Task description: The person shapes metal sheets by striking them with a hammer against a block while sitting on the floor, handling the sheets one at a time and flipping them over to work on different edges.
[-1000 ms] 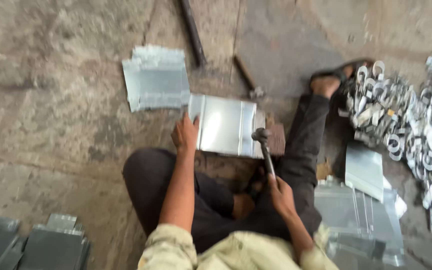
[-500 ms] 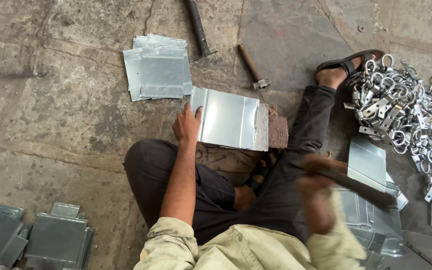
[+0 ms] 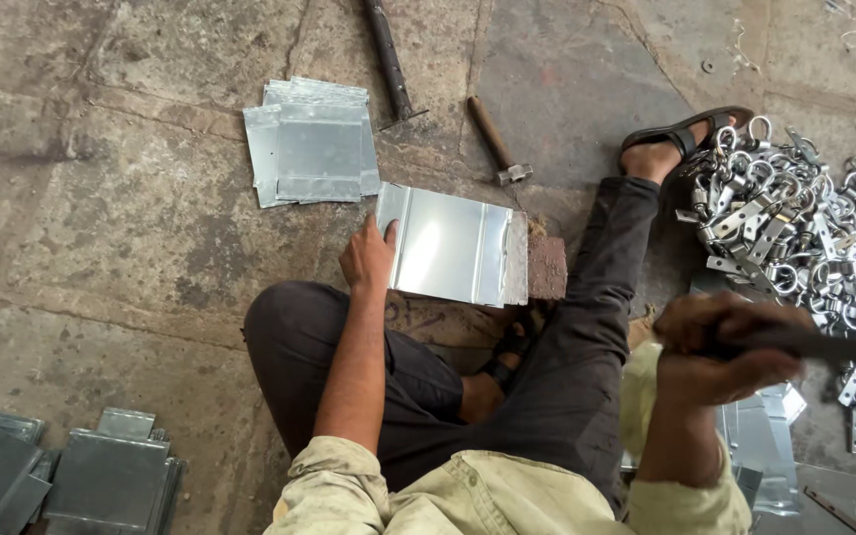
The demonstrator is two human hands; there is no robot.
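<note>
I sit cross-legged on a stone floor. My left hand [image 3: 369, 260] presses on the left edge of a shiny folded sheet-metal piece [image 3: 453, 245], which rests on a rusty metal block [image 3: 547, 267] in front of my legs. My right hand [image 3: 720, 349] is raised at the right, fingers closed on the dark handle of a hammer [image 3: 824, 345]; the handle runs off to the right and its head is out of view.
A stack of similar sheet pieces [image 3: 311, 142] lies beyond the workpiece. A second hammer [image 3: 495, 141] and a steel rod [image 3: 388, 57] lie further off. A heap of metal latches with rings [image 3: 804, 233] fills the right. Finished folded pieces [image 3: 101, 476] sit bottom left.
My right hand has swung the hammer up and out to the right, away from the sheet's right edge. My left hand has kept its place on the sheet.
</note>
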